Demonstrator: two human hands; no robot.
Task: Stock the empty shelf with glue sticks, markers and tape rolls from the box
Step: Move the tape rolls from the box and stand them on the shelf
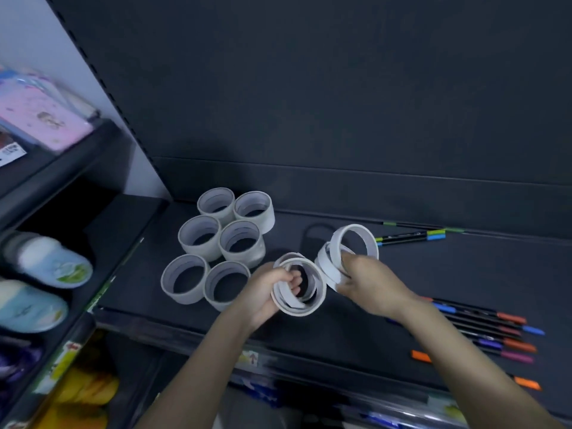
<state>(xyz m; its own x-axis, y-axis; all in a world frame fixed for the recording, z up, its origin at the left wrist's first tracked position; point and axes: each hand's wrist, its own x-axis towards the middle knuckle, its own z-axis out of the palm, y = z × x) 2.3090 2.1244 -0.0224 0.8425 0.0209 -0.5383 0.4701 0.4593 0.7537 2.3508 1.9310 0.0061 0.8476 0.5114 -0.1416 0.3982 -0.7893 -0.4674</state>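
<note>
A dark shelf [464, 267] backed by a plain dark panel [309, 88] fills the view from the head camera, partly stocked. Six stacks of white tape rolls [198, 253] stand upright at the shelf's left end, in three touching pairs running from the back panel toward the front edge. Just to the right of the nearest pair, the person's left hand [263, 292] grips a bundle of tape rolls [300, 311]. Its fingers are curled through the open cores and its thumb lies on the outer face, so the rolls sit to the right of the palm with their holes facing the camera. Just beside it, the right hand [368, 283] clasps a second clutch of rolls [323, 261], fingers hooked into the cores. One of these rolls tilts up and away from the knuckles toward the back of the shelf. The two bundles almost meet between the hands; whether either touches the shelf cannot be told. Coloured markers [495, 332] lie in a loose row near the front edge under the right forearm, and two more markers [408, 236] lie near the back panel behind the right hand. Blurred pink packages [40, 116] sit on a neighbouring shelf at upper left.
</note>
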